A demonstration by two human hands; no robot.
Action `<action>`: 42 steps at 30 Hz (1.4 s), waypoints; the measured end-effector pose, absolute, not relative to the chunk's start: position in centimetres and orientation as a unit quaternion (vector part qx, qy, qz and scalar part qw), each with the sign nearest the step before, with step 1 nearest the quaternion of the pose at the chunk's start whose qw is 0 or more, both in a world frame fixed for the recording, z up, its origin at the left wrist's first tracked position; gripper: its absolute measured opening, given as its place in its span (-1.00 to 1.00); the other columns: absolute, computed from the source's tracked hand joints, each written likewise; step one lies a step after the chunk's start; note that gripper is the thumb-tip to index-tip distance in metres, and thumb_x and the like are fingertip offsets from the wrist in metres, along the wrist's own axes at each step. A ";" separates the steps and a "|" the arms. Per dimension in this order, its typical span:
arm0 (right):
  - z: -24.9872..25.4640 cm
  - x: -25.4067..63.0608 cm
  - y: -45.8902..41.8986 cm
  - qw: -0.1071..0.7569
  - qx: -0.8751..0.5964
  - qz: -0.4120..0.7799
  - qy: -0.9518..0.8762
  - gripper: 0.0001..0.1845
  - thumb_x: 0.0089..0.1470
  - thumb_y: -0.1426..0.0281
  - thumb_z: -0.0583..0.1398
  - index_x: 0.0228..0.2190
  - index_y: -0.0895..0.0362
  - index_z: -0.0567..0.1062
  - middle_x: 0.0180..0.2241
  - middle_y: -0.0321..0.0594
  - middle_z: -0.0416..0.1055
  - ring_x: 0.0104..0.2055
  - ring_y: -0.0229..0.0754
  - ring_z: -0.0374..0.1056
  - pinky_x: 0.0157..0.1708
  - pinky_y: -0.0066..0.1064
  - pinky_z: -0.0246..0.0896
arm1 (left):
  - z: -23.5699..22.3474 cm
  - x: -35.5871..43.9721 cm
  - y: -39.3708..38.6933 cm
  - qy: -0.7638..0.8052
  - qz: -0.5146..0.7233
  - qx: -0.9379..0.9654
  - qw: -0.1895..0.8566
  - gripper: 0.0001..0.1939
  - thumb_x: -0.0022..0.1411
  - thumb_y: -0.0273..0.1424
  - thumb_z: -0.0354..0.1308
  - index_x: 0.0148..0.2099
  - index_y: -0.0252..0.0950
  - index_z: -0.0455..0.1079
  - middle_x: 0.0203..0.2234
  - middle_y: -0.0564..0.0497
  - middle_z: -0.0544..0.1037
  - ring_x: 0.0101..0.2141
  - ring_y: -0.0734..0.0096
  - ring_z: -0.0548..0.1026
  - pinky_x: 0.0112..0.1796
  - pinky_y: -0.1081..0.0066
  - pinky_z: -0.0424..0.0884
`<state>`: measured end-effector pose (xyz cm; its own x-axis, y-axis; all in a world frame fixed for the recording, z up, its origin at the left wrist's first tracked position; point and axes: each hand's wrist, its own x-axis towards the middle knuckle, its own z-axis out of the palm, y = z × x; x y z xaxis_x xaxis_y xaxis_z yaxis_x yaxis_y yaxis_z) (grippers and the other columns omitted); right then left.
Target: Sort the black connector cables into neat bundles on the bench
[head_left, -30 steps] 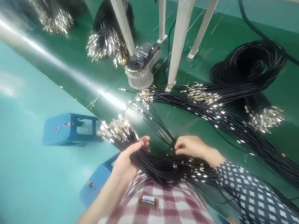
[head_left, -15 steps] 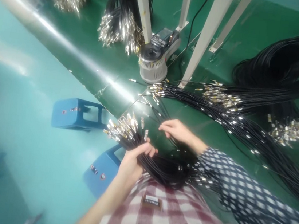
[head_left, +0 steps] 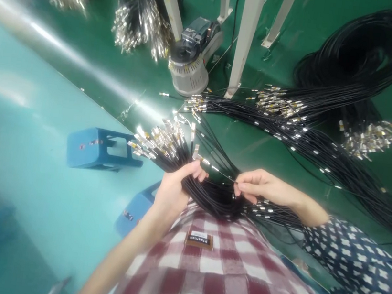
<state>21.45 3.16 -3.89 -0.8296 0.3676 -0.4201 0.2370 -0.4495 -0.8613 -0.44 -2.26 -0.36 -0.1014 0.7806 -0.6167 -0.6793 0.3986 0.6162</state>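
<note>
My left hand (head_left: 179, 181) is wrapped around a thick bundle of black cables (head_left: 211, 198), whose silvery connector ends (head_left: 163, 139) fan out beyond my thumb to the upper left. Between thumb and fingers, my right hand (head_left: 254, 184) pinches a single black cable (head_left: 226, 175); its metal-tipped end points toward my left hand. A few loose cables (head_left: 218, 146) run behind from a long cable bundle (head_left: 278, 123) on the green table. Below my right wrist, more cables with small silvery pieces (head_left: 274, 212) lie close to my apron.
A grey round-based device (head_left: 190, 76) stands by white table legs (head_left: 248, 38). At the right are coiled black cables (head_left: 311, 68) and a cluster of connector ends (head_left: 370, 139). More bundles (head_left: 141, 29) lie at the back left. Blue stools (head_left: 85, 148) stand beyond the table edge.
My right hand moved left to the loose cables, then back right, and now draws one cable taut by my left hand. My left hand keeps its grip. The view has shifted.
</note>
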 end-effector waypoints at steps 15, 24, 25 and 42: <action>0.1 15.6 2.3 0.140 -0.398 0.395 -0.816 -0.70 0.26 0.19 0.09 -0.34 0.12 0.48 -0.33 -0.27 0.45 -0.32 -0.27 0.30 -0.34 -0.44 0.07 | 0.1 -0.2 -2.1 0.523 0.547 0.023 0.654 -0.87 -0.01 -0.56 0.30 -0.50 -0.40 0.39 -0.66 0.11 0.30 -0.57 0.60 0.30 -0.49 0.56 0.28; -4.5 21.3 0.4 0.133 -0.363 0.235 -0.892 -0.61 0.32 0.24 0.01 -0.44 0.14 0.46 -0.39 -0.23 0.42 -0.36 -0.23 0.26 -0.34 -0.36 0.03 | -0.7 -0.7 -1.7 0.514 0.543 0.006 0.664 -0.87 -0.03 -0.54 0.30 -0.50 -0.40 0.39 -0.68 0.12 0.25 -0.57 0.53 0.30 -0.40 0.45 0.36; -4.7 22.1 0.4 0.144 -0.368 0.251 -0.884 -0.63 0.32 0.24 0.02 -0.42 0.14 0.47 -0.36 -0.21 0.43 -0.33 -0.22 0.27 -0.31 -0.37 0.07 | -0.7 -0.7 -1.7 0.514 0.542 0.005 0.665 -0.87 -0.03 -0.54 0.30 -0.51 -0.40 0.39 -0.68 0.12 0.25 -0.57 0.53 0.30 -0.39 0.44 0.36; -2.2 12.6 4.0 0.117 -0.384 0.523 -0.752 -0.60 0.31 0.34 0.00 -0.46 0.10 0.53 -0.42 -0.35 0.55 -0.41 -0.34 0.41 -0.28 -0.51 0.18 | -2.2 -2.6 -1.8 0.515 0.478 0.021 0.711 -0.81 -0.04 -0.42 0.32 -0.34 -0.42 0.51 -0.67 0.00 0.43 -0.55 0.42 0.41 -0.46 0.45 0.35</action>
